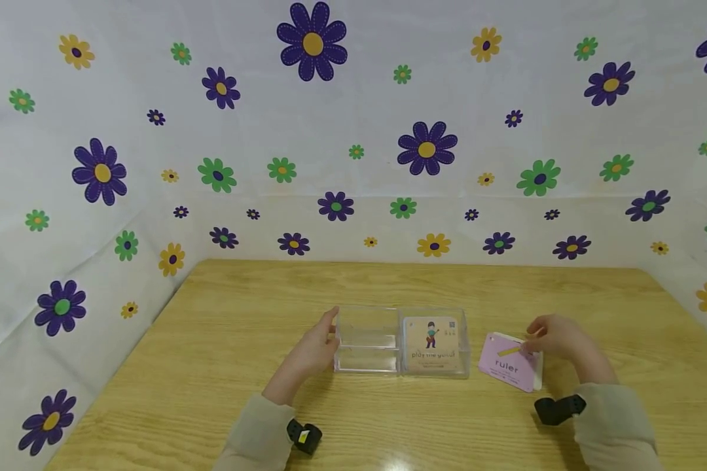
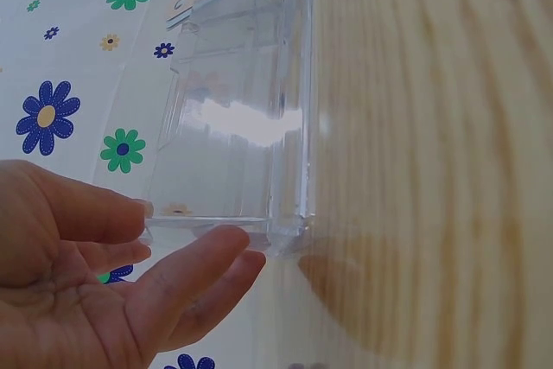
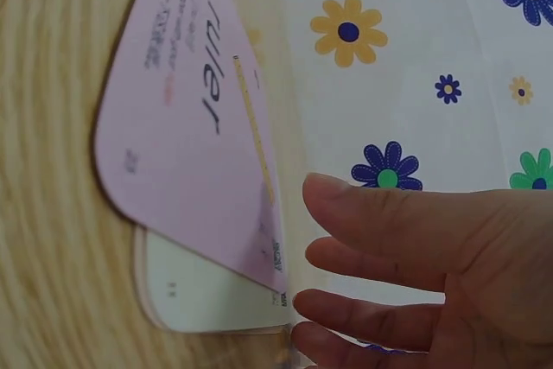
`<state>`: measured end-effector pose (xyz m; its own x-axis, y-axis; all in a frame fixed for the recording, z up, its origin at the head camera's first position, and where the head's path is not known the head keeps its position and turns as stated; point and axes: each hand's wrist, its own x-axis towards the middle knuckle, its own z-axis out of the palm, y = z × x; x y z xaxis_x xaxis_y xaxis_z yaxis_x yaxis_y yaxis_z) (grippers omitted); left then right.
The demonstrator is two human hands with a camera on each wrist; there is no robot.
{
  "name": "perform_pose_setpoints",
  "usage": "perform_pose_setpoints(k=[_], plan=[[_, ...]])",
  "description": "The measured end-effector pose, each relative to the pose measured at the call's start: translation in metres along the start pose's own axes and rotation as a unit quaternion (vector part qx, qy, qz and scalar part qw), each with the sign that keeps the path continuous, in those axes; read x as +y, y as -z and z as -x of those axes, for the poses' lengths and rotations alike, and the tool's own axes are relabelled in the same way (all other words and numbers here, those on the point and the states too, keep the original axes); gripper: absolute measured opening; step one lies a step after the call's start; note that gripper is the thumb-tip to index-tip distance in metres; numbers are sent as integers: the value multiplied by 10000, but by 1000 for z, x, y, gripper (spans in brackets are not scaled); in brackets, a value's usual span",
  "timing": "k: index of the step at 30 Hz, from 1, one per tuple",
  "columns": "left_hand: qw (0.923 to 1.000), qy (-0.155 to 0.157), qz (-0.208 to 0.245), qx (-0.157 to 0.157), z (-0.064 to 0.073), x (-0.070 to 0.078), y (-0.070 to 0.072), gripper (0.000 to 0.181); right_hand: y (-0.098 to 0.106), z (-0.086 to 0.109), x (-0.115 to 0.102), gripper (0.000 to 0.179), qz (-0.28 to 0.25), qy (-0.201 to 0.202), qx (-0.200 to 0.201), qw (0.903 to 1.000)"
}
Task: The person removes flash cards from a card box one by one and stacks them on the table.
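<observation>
A clear plastic box (image 1: 367,374) with two compartments stands on the table. Its right compartment holds a stack of cards (image 1: 431,358), the top one showing a guitar player. My left hand (image 1: 315,347) is at the box's left end. In the left wrist view, its fingertips touch the end wall from outside. To the right of the box lies a stack of cards (image 1: 505,371), a pink "ruler" card on top, pale cards jutting out beneath. My right hand (image 1: 562,341) is at the stack's upper right corner. In the right wrist view, its loosely bent fingers are beside the cards' edge.
The wooden table (image 1: 212,366) ends at a white flowered cloth (image 1: 353,98) that hangs behind and at both sides. A black wrist camera (image 1: 304,437) is on the left sleeve, another wrist camera (image 1: 556,410) on the right.
</observation>
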<state>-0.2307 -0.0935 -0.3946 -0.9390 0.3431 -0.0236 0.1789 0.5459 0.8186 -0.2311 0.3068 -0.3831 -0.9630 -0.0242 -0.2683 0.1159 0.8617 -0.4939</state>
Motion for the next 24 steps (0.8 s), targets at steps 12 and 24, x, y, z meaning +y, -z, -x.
perform_pose_setpoints(k=[12,24], plan=[[10000,-81,-4,10,1,-2,0,54,-7,-2,-3,36,175,-51,-81,9998],[10000,42,81,-29,2,0,-1,53,-8,0,-4,17,178,-45,-83,9998]])
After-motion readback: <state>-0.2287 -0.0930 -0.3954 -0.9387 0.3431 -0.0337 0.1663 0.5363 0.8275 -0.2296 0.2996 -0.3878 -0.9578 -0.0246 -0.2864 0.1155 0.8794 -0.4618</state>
